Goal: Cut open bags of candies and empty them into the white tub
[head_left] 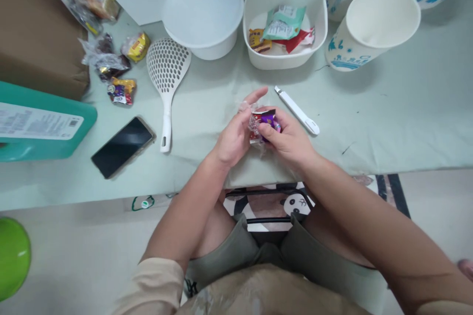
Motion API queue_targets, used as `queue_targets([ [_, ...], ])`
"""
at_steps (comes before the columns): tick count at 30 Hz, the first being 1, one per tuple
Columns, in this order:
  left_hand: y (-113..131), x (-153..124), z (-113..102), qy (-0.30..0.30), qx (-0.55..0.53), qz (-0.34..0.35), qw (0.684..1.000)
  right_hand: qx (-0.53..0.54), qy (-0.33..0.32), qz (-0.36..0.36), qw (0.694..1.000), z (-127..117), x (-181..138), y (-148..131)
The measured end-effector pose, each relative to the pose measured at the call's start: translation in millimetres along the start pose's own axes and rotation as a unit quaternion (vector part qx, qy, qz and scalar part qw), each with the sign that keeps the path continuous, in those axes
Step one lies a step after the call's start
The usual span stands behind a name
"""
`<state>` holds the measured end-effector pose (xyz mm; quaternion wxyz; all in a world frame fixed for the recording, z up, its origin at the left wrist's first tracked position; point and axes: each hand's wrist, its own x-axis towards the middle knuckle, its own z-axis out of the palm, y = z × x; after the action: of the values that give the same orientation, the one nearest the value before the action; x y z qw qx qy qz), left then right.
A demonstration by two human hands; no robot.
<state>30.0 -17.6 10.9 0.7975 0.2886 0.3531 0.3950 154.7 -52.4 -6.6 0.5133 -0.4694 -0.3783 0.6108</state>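
Observation:
Over the front part of the table, my left hand [233, 139] is closed on a crinkled clear plastic wrapper [254, 121], its index finger pointing up. My right hand [291, 137] pinches a small purple-wrapped snack [268, 118] between thumb and fingers, right against that wrapper. Red printing shows between the two hands; whether it belongs to the wrapper or to another packet I cannot tell. A white utility knife [297, 110] lies just beyond my right hand. Behind both hands, a white rectangular tub [285, 62] holds a mint-green packet [284, 22] and red and yellow ones.
A lidded white bowl [203, 7], a perforated white skimmer [167, 93] and a black phone [122, 147] are to the left. Several wrapped snacks [122, 90] lie beside a brown box [33, 34] and a teal jug [79, 125]. Paper cups [369, 29] stand back right.

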Motion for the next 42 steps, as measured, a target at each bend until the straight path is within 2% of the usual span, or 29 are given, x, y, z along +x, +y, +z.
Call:
queue_targets([
  [3, 0, 2, 0, -0.002, -0.002, 0.019, 1.0, 0.07, 0.039, 0.062, 0.995, 3, 0, 3],
  [7, 3, 5, 3, 0.041, -0.006, 0.047, 0.998, 0.131, 0.085, 0.094, 0.983, 3, 1, 3],
  [9, 5, 5, 4, 0.065, -0.008, 0.063, 0.996, 0.137, 0.103, 0.081, 0.982, 1, 3, 3],
  [16, 13, 5, -7, 0.106, -0.044, 0.117, 0.986, 0.106, 0.173, -0.037, 0.978, -16, 12, 14],
  [21, 18, 5, -14, 0.112, -0.066, 0.124, 0.984, 0.203, 0.198, -0.029, 0.958, -32, 14, 5],
  [23, 21, 4, -16, 0.109, -0.076, 0.116, 0.984, 0.209, 0.194, -0.042, 0.958, -37, 13, -1],
  [27, 28, 0, -18, 0.098, -0.1, 0.099, 0.985, 0.106, 0.181, -0.107, 0.972, -43, 23, -17],
  [31, 33, -3, -21, 0.081, -0.093, 0.078, 0.989, -0.08, 0.201, -0.118, 0.969, -38, 67, -53],
  [33, 35, -4, -22, 0.066, -0.089, 0.07, 0.991, -0.241, 0.194, -0.153, 0.939, -36, 98, -76],
  [35, 36, -3, -24, 0.052, -0.091, 0.06, 0.993, -0.399, 0.17, -0.181, 0.883, -37, 125, -99],
  [37, 37, -3, -24, 0.039, -0.102, 0.049, 0.993, -0.509, 0.151, -0.141, 0.836, -37, 139, -117],
  [39, 39, -2, -24, 0.028, -0.122, 0.036, 0.991, -0.559, 0.156, -0.117, 0.806, -35, 132, -124],
  [40, 40, -2, -24, 0.022, -0.133, 0.028, 0.99, -0.557, 0.164, -0.128, 0.804, -33, 120, -123],
  [41, 41, -2, -23, 0.017, -0.144, 0.02, 0.989, -0.538, 0.172, -0.159, 0.81, -30, 105, -117],
  [42, 43, -2, -23, 0.013, -0.151, 0.011, 0.988, -0.492, 0.173, -0.199, 0.83, -27, 87, -108],
])
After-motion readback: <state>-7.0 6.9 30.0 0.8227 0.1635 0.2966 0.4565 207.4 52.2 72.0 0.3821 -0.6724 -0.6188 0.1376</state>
